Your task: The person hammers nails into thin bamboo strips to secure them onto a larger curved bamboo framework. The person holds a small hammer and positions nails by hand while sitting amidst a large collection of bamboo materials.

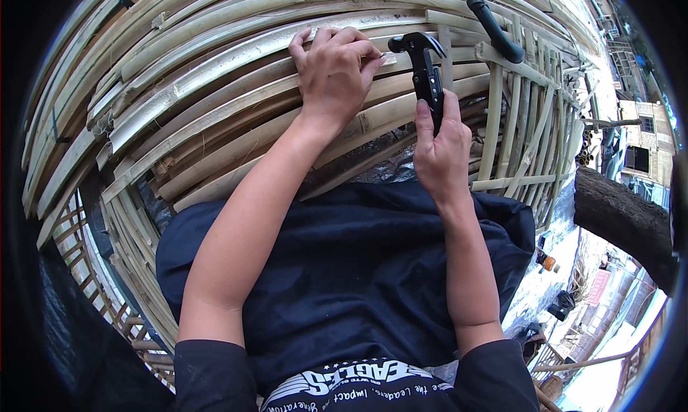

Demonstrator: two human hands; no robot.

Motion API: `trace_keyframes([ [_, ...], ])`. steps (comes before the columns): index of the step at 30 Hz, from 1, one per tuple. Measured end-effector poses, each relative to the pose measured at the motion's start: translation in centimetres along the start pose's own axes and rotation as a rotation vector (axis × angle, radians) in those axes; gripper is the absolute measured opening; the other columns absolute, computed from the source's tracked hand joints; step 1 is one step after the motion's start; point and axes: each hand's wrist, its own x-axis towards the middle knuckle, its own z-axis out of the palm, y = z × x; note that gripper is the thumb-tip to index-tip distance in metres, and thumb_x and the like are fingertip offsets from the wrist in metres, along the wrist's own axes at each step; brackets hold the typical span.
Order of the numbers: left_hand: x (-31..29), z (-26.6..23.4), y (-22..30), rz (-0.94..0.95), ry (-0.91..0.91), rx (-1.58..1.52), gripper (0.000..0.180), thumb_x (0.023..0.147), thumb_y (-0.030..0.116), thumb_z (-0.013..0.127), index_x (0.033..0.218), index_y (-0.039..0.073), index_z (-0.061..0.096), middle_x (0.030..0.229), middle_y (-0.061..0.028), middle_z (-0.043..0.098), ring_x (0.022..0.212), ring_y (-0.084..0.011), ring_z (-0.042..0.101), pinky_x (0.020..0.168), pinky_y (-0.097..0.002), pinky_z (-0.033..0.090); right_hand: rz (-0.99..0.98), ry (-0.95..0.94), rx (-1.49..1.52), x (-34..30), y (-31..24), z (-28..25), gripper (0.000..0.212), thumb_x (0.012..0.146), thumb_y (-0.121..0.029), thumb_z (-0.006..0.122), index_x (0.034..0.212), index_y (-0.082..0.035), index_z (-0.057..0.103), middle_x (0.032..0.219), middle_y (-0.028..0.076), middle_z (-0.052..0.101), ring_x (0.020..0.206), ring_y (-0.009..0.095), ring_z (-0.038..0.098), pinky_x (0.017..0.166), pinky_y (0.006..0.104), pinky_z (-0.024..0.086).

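My right hand [441, 148] grips the black handle of a claw hammer [423, 60], whose dark head is raised close to a split bamboo strip [236, 53]. My left hand [335, 66] rests on the same strip, fingers curled and pinched near the hammer head; whether a nail sits between them I cannot tell. The strips form a bamboo lattice [179, 132] of long pale slats lying side by side in front of me. My lap in dark cloth fills the lower middle of the view.
A black-handled tool [494, 28] lies on the slats at the upper right. Upright bamboo slats [516, 125] cross the frame at right. A thick tree trunk [623, 218] stands at the far right, with buildings and ground far below.
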Motion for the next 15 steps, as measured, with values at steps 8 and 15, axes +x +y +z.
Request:
trace_keyframes([
  [8, 0.0, 0.1, -0.1, 0.001, 0.003, 0.006, 0.013, 0.087, 0.03, 0.079, 0.081, 0.018, 0.08, 0.094, 0.0067, 0.074, 0.103, -0.018, 0.064, 0.11, -0.048, 0.03, -0.005, 0.093, 0.007, -0.6, 0.1, 0.2, 0.022, 0.106, -0.018, 0.058, 0.117, 0.001, 0.056, 0.079, 0.025, 0.067, 0.074, 0.048, 0.068, 0.063, 0.0503, 0.049],
  [15, 0.0, 0.1, -0.2, 0.003, 0.014, -0.008, 0.013, 0.086, 0.029, 0.079, 0.081, 0.018, 0.08, 0.094, 0.0063, 0.074, 0.103, -0.0182, 0.064, 0.11, -0.0476, 0.03, -0.078, 0.092, -0.003, -1.4, 0.0, 1.0, 0.024, 0.104, -0.016, 0.06, 0.121, 0.0, 0.053, 0.079, 0.025, 0.067, 0.074, 0.048, 0.068, 0.064, 0.0509, 0.05],
])
